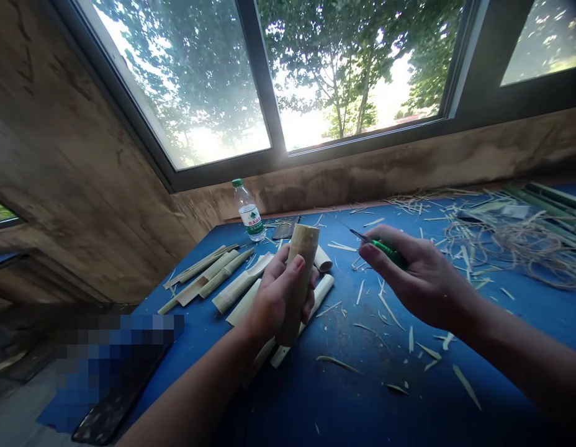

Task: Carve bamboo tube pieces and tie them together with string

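Note:
My left hand (274, 292) is wrapped round a pale bamboo tube (303, 254), which stands nearly upright above the table with its cut end on top. Off to the right, my right hand (409, 273) grips a green-handled knife (385, 250). Its thin dark blade points up and left towards the tube, apart from it. Behind and below my left hand lie more bamboo pieces, among them a split piece (244, 284) and a narrow length (321, 295). My left hand partly hides several of these.
A water bottle (251, 214) with a green cap stands at the back left of the blue table (362, 397). Bamboo shavings (467, 386) are scattered about. At the right lie tangled fibre strands (525, 248) and long green bamboo strips (549, 208). A window is behind.

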`<state>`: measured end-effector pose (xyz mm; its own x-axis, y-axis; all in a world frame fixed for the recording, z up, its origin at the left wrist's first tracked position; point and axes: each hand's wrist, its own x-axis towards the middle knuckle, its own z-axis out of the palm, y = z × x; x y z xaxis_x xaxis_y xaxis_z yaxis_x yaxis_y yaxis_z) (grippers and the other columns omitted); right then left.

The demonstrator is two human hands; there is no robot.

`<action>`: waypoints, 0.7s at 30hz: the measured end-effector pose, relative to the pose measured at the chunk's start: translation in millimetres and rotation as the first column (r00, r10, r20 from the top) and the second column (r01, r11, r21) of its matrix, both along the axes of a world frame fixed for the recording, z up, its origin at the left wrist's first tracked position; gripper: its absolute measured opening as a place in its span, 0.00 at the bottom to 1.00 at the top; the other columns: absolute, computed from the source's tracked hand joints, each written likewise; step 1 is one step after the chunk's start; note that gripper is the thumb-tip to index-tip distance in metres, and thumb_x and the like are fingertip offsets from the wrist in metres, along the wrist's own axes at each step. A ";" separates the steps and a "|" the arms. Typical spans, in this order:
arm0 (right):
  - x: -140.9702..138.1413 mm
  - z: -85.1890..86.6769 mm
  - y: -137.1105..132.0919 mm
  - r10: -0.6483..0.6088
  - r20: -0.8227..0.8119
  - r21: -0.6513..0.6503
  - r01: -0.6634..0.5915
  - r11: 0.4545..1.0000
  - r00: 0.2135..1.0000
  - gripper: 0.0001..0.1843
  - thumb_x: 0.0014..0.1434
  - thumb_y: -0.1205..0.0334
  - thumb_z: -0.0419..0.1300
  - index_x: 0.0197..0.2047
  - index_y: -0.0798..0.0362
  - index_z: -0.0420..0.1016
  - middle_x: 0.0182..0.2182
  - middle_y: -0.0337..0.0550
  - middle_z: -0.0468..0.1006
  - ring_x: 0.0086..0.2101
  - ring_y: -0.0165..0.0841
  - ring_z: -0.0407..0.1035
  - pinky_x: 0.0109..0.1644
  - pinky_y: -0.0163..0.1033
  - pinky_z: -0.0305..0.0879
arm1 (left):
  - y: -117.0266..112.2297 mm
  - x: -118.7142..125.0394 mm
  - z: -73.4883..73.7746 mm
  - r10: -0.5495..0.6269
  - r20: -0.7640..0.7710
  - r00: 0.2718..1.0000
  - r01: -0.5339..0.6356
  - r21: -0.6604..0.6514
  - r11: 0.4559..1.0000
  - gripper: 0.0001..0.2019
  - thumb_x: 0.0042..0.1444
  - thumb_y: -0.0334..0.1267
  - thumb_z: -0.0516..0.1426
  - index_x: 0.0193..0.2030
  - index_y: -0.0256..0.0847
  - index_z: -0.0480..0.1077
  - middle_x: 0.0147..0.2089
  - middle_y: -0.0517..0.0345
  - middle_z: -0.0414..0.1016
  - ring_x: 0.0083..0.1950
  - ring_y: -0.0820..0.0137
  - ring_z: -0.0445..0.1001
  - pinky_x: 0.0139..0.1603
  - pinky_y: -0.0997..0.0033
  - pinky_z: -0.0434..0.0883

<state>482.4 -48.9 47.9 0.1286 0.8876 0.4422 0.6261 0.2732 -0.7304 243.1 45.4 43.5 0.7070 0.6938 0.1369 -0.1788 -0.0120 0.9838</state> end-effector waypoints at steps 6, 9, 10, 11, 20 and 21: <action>0.5 -2.2 1.9 -0.003 0.083 0.038 0.000 0.999 0.997 0.32 0.77 0.33 0.55 0.32 0.49 0.75 0.20 0.35 0.66 0.21 0.28 0.58 0.25 0.40 0.50 | 0.2 1.5 -2.5 0.005 0.017 1.000 -0.004 -0.031 1.000 0.19 0.75 0.60 0.55 0.57 0.47 0.65 0.37 0.63 0.74 0.21 0.75 0.70 0.19 0.76 0.70; -0.2 -4.1 2.7 -0.002 0.134 0.022 -0.001 1.000 0.991 0.32 0.77 0.34 0.55 0.31 0.50 0.78 0.19 0.35 0.65 0.20 0.28 0.57 0.24 0.40 0.48 | 0.6 1.1 -2.7 0.007 0.010 1.000 -0.007 -0.016 1.000 0.19 0.75 0.60 0.55 0.56 0.46 0.65 0.37 0.63 0.73 0.21 0.75 0.71 0.20 0.77 0.70; -0.5 -4.5 2.9 -0.003 0.142 0.018 0.000 1.000 0.990 0.32 0.77 0.34 0.55 0.31 0.49 0.79 0.19 0.35 0.65 0.20 0.27 0.57 0.24 0.40 0.48 | 0.8 0.8 -2.8 0.011 0.010 1.000 -0.011 -0.008 1.000 0.19 0.75 0.59 0.55 0.56 0.47 0.65 0.37 0.63 0.73 0.22 0.75 0.71 0.20 0.77 0.70; -0.6 -4.9 3.0 -0.007 0.146 0.016 0.004 1.000 0.989 0.32 0.77 0.34 0.56 0.31 0.49 0.80 0.18 0.34 0.65 0.19 0.27 0.58 0.24 0.39 0.48 | 1.1 0.4 -2.8 0.014 0.013 1.000 -0.014 0.003 1.000 0.18 0.75 0.59 0.56 0.57 0.47 0.65 0.37 0.63 0.73 0.22 0.75 0.71 0.20 0.77 0.70; -0.8 -4.9 1.1 -0.039 0.191 0.031 0.034 0.999 0.981 0.32 0.77 0.34 0.57 0.31 0.48 0.81 0.17 0.34 0.65 0.18 0.27 0.58 0.22 0.39 0.48 | 2.9 1.6 -4.2 0.101 0.006 0.995 -0.101 0.076 0.992 0.19 0.73 0.57 0.61 0.57 0.48 0.64 0.36 0.65 0.71 0.23 0.76 0.70 0.22 0.77 0.68; -0.5 -4.3 0.3 -0.052 0.211 0.043 0.044 0.998 0.976 0.31 0.77 0.35 0.57 0.32 0.48 0.82 0.17 0.34 0.66 0.18 0.27 0.58 0.22 0.39 0.48 | 3.9 1.4 -4.7 0.130 -0.004 0.992 -0.128 0.110 0.986 0.19 0.72 0.56 0.61 0.58 0.48 0.64 0.36 0.66 0.70 0.23 0.76 0.69 0.22 0.77 0.68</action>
<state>481.8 -48.6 43.6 0.0701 0.8650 0.4968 0.7783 0.2641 -0.5697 244.4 49.2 38.8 0.6144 0.7606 0.2095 -0.1578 -0.1418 0.9772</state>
